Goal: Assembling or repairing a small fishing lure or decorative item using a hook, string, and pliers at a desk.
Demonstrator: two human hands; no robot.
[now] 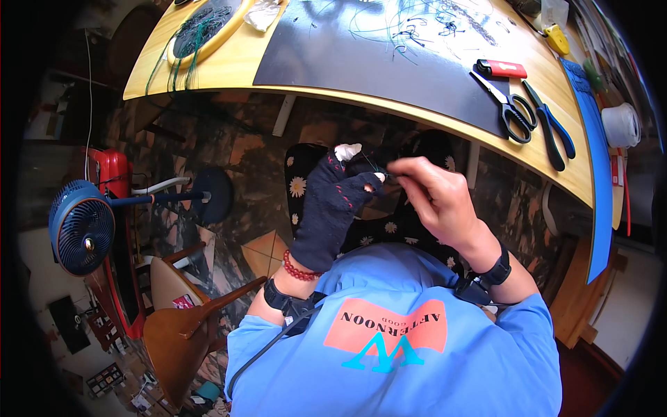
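Note:
My left hand [330, 198] wears a dark fingerless glove with red stitching and white wrapping on a fingertip. Its thumb and fingers are pinched together over my lap. A thin dark cord [369, 162] shows at these fingertips; its ends are lost against the dark trousers. My bare right hand [434, 194] meets the left one there, thumb and forefinger closed together. Whatever sits between the right fingertips is too small to make out. Both hands are just below the front edge of the table [389, 105].
On the dark mat [333, 48] lie loose cords [417, 24]. Scissors [513, 115], blue-and-black pliers [551, 128] and a red lighter [501, 68] lie at the right. A yellow-rimmed tray [208, 45] holds green strands. A fan [82, 226] and a wooden chair [174, 333] stand left.

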